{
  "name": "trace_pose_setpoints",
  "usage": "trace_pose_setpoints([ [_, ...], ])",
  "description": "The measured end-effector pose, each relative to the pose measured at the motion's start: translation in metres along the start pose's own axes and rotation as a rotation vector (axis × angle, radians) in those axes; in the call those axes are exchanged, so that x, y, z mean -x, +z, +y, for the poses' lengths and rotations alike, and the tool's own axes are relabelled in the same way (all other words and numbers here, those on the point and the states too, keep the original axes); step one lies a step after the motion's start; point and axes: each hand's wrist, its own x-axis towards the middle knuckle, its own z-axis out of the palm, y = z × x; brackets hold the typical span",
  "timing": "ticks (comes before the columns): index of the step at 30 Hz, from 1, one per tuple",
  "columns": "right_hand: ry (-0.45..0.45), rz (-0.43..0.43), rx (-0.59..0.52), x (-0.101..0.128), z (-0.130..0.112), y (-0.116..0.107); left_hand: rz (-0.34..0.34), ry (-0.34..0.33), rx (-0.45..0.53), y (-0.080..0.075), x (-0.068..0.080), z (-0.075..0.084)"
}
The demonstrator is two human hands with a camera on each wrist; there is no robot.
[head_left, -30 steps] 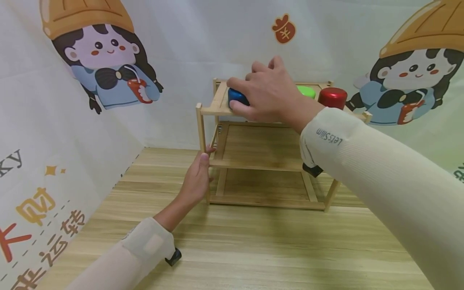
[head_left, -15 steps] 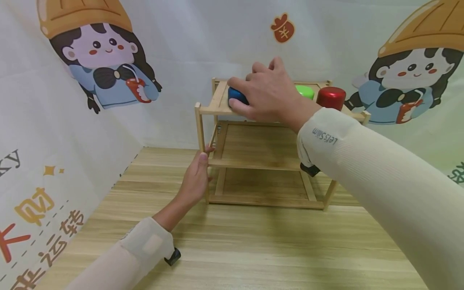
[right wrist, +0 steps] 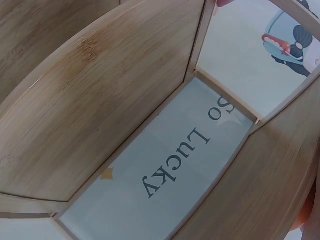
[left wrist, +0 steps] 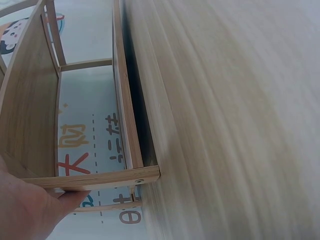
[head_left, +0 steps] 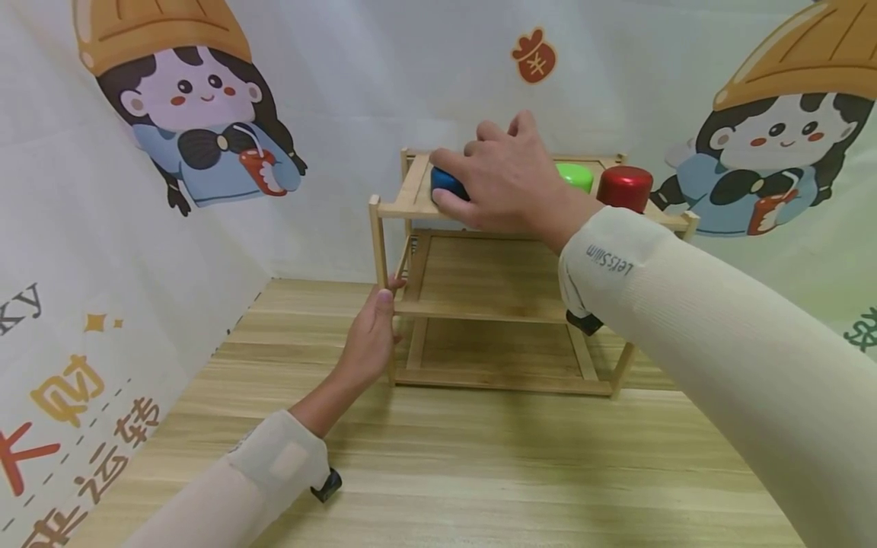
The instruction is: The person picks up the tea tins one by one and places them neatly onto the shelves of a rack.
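A wooden three-tier rack (head_left: 493, 278) stands on the wood-grain tabletop. My left hand (head_left: 370, 335) grips its front left post at about middle-shelf height; the left wrist view shows the thumb side of that hand (left wrist: 30, 207) against the post. On the top shelf, my right hand (head_left: 507, 175) holds a blue round-topped canister (head_left: 447, 184) near the left end, fingers and thumb around its sides. Part of the canister is hidden by the hand. Right of it sit a green canister (head_left: 575, 176), partly covered by the wrist, and a red metallic canister (head_left: 625, 187).
The rack's middle and bottom shelves (head_left: 503, 350) lie below the right forearm. A printed white cloth (head_left: 356, 91) hangs close behind the rack and along the left side. Tabletop (head_left: 479, 464) stretches in front of the rack.
Both hands keep their hold and the canisters stay in place. Only a slight shift of the head view and of the right sleeve shows.
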Motion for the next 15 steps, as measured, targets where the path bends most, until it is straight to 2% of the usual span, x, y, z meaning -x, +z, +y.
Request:
trace_pose_setpoints([
  [10,0.019,0.039,0.013,0.005,0.006,-0.004,-0.001,0.009,-0.006,0.000,0.000,-0.001],
  [15,0.072,0.035,-0.005,0.016,0.019,-0.013,0.000,0.003,-0.009,0.000,0.000,0.000],
])
